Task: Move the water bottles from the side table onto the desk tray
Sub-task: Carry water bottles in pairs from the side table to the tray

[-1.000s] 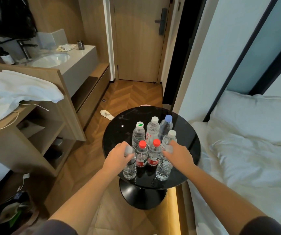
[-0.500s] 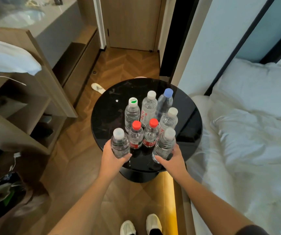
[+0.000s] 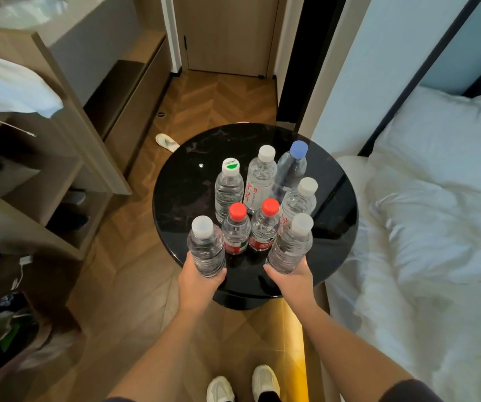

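Standing at the round black desk (image 3: 181,198), the person held one clear water bottle in each hand at its near edge. The left hand (image 3: 200,281) had its grip wrapped around the base of the left white-capped bottle (image 3: 206,248), and the right hand (image 3: 293,281) had its grip wrapped around the base of the right white-capped bottle (image 3: 291,248); both bottles stood roughly upright, and whether their bases touched the desk could not be told. Between them, on the desk, stood two red-capped bottles (image 3: 236,230) side by side. Behind these stood a green-capped bottle (image 3: 227,190), a white-capped bottle with red lettering (image 3: 259,181), a blue-capped bottle (image 3: 290,169) leaning slightly, and a further white-capped bottle (image 3: 298,201), all clustered closely together. A bed (image 3: 436,227) with rumpled white linen lay just beside the desk on the right, a wooden shelf unit (image 3: 45,169) stood on the left, and a slipper (image 3: 166,142) lay on the herringbone floor (image 3: 219,103) beyond the desk. The person's light shoes (image 3: 242,385) showed below the forearms.
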The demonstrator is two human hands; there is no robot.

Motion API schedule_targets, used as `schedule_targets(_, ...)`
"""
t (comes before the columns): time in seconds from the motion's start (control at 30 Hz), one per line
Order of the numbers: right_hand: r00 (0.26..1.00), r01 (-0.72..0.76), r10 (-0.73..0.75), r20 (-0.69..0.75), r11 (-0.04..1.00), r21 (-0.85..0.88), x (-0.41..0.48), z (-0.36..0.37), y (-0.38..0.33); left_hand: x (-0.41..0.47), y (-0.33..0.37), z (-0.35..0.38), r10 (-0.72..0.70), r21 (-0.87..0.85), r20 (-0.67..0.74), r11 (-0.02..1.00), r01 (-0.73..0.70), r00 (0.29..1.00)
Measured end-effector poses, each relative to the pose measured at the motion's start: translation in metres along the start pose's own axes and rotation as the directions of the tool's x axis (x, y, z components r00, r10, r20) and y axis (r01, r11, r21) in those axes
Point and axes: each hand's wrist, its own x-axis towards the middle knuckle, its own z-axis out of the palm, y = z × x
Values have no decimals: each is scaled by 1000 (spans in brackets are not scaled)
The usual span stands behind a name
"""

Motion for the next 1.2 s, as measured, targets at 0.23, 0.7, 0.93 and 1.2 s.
schedule_targets(0.23, 999, 48, -48, -10, 998, -29, -18, -10, -23, -14, 11, -22, 22, -24, 22, 999, -22, 999)
schedule_targets(0.7, 900, 399, -414, 138, 908, 124, -90, 13, -166, -47, 109, -133, 328, -79, -94, 939, -335, 940)
schedule_targets(0.93, 760, 420, -552, 341, 819, 391, -118, 59, -224, -74, 127, -197, 370, -143, -283, 896, -420, 885)
schedule_targets(1.2, 433, 353, -662, 611, 749, 561, -143, 146, -288, -121, 120, -268, 159, -245, -657, 879, -409, 737)
